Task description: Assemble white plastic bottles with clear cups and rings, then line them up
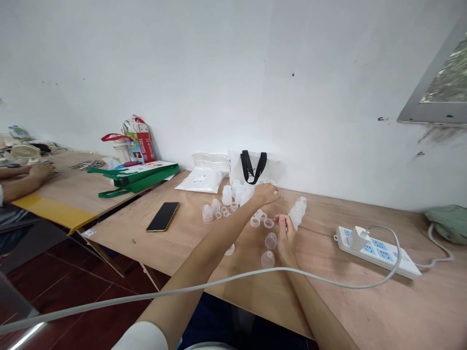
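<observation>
My left hand (267, 193) reaches across to the far side of the table, over a group of translucent white plastic bottles (226, 195). Its fingers are curled, and whatever they hold is hidden. Nearer to me, my right hand (286, 234) is partly closed, with thumb and fingers drawn together; I cannot make out what is in it. Right beside it rises a stack of clear plastic caps (298, 212), leaning to the right. Two clear domed caps (270, 240) lie just left of my right wrist. Several clear rings (255, 221) are scattered between the hands.
A black phone (162, 217) lies to the left. White plastic packets (201, 180) and a white bag with black handles (237, 165) are at the wall. On the right is a power strip (379, 250); its cable (233, 279) crosses before my arms. Another person's hand (41, 173) rests far left.
</observation>
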The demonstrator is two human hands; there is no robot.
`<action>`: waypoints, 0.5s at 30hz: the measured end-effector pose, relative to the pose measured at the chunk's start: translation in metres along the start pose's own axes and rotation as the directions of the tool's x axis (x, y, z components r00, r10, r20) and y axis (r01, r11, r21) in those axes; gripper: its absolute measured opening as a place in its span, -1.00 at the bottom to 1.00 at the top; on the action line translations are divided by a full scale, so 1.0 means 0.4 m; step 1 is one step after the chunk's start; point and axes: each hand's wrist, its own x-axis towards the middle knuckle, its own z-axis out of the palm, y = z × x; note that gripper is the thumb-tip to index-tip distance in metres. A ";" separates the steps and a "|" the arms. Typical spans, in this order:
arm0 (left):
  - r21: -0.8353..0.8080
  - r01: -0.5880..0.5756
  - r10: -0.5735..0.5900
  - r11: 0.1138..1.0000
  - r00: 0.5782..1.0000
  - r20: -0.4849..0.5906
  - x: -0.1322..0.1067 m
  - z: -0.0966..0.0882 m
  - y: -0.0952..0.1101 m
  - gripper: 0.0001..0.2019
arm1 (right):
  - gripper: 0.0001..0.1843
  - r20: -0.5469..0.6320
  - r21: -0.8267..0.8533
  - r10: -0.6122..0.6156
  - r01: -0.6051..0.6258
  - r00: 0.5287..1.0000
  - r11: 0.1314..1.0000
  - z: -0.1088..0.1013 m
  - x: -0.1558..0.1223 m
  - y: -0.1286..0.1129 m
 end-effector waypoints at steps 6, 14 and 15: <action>-0.079 -0.167 0.145 0.983 0.961 -0.236 -0.028 -0.107 0.002 -0.54 | -0.56 -0.021 0.013 -0.011 0.012 1.000 1.000 0.002 0.000 0.010; -0.219 -0.374 0.322 0.901 0.916 -0.239 -0.120 -0.266 -0.008 -0.54 | -0.54 -0.023 0.009 0.002 -0.002 1.000 1.000 0.000 -0.003 0.006; -0.220 -0.383 0.337 0.897 0.916 -0.218 -0.140 -0.281 -0.011 -0.57 | -0.53 -0.023 0.011 0.003 -0.002 1.000 1.000 0.000 -0.002 0.006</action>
